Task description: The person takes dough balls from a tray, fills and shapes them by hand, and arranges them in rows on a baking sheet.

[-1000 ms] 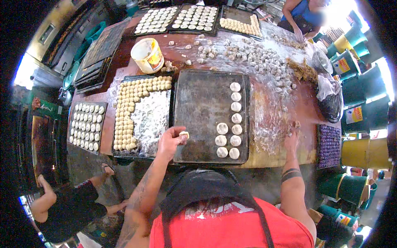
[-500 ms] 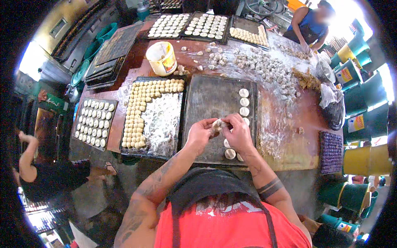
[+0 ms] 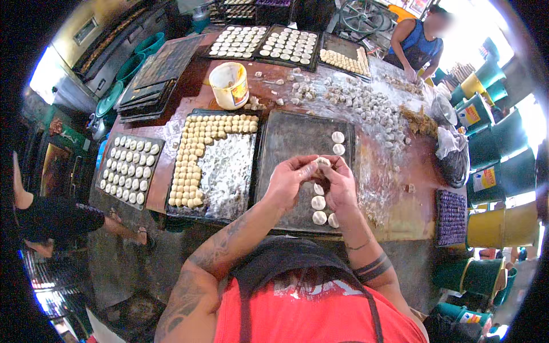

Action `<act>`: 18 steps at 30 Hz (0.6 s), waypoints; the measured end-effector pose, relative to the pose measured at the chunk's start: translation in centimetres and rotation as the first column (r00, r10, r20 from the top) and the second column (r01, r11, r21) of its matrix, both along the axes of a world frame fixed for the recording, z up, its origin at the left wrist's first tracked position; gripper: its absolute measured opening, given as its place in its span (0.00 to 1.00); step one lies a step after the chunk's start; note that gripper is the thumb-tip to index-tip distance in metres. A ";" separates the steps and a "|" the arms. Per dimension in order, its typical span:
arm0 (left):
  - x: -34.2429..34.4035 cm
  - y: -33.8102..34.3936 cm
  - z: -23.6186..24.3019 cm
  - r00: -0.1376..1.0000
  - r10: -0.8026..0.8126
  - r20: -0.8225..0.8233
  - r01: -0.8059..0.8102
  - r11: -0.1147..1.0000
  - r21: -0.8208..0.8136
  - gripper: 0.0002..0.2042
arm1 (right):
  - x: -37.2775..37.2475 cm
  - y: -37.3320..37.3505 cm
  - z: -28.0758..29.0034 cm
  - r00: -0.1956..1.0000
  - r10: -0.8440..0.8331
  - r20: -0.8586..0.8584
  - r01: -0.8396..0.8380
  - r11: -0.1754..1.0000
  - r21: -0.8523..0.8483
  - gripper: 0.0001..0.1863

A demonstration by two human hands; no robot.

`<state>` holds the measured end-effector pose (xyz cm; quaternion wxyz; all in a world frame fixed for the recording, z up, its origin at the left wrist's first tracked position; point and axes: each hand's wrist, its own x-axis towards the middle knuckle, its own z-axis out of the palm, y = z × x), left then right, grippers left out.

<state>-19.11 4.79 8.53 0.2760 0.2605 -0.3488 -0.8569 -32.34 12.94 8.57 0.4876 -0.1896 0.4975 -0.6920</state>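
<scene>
My left hand (image 3: pixel 293 178) and my right hand (image 3: pixel 339 186) meet above a dark baking tray (image 3: pixel 286 137). Between their fingertips they pinch a small pale piece of dough (image 3: pixel 323 162), partly hidden by the fingers. White dough rounds (image 3: pixel 318 203) lie along the tray's right side, some covered by my hands. On the left, a floured tray (image 3: pixel 229 166) carries rows of small yellowish dough balls (image 3: pixel 186 154) along its far and left sides.
A white bucket (image 3: pixel 229 87) stands behind the trays. Flour-dusted dough lumps (image 3: pixel 366 103) are scattered over the table. Stacked dark trays (image 3: pixel 150 94) sit at the left, and a purple tray (image 3: pixel 451 217) at the right edge. A co-worker (image 3: pixel 417 46) works at the far right corner.
My hands have moved slightly to the right with the dough, now covering more of the rounds on the tray. The person at the left has shifted position.
</scene>
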 end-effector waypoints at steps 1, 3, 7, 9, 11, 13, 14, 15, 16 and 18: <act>0.0 -0.2 0.1 1.000 -0.002 0.005 0.002 1.000 0.002 0.11 | 0.7 -0.1 0.5 1.000 -0.002 0.005 0.002 1.000 0.002 0.14; -0.1 -0.5 0.4 0.894 0.248 0.374 -0.057 0.890 -0.453 0.09 | 1.4 -0.4 1.0 0.997 -0.081 -0.010 0.081 0.996 -0.043 0.14; -0.8 2.0 0.2 0.937 0.317 0.147 -0.200 0.833 -0.516 0.13 | 0.2 0.0 0.9 0.519 -0.182 -0.835 0.192 0.977 -0.093 0.12; -0.8 0.2 0.1 0.964 0.224 0.139 -0.181 0.945 -0.273 0.16 | 0.2 0.6 0.5 0.237 -0.147 -0.960 0.141 0.983 -0.116 0.13; -0.4 -1.5 -0.3 0.999 -0.025 0.036 0.018 0.982 0.190 0.17 | -0.2 1.2 -0.1 0.181 -0.049 -0.982 -0.030 0.998 -0.055 0.15; -0.1 -1.8 -1.1 0.997 -0.008 0.071 -0.006 0.982 0.190 0.17 | -0.7 0.8 0.6 0.121 -0.034 -0.992 -0.031 0.999 -0.038 0.16; 0.0 -1.6 -0.7 0.988 -0.045 0.148 0.037 0.998 0.057 0.17 | -0.5 0.7 1.7 0.204 -0.057 -0.977 -0.056 0.996 -0.070 0.16; 0.1 -1.1 -0.3 0.971 -0.077 0.226 0.096 0.993 -0.073 0.16 | -0.5 0.5 2.5 0.284 -0.079 -0.956 -0.073 0.992 -0.104 0.17; -0.6 -0.5 -1.4 0.988 -0.140 0.069 0.140 0.990 0.006 0.15 | -1.2 -0.2 1.6 0.211 -0.089 -0.973 -0.188 0.974 -0.129 0.20; -1.2 0.2 -2.4 0.978 -0.207 -0.003 0.206 0.971 0.123 0.15 | -2.8 0.0 0.7 0.236 -0.015 -0.972 -0.259 0.963 -0.078 0.20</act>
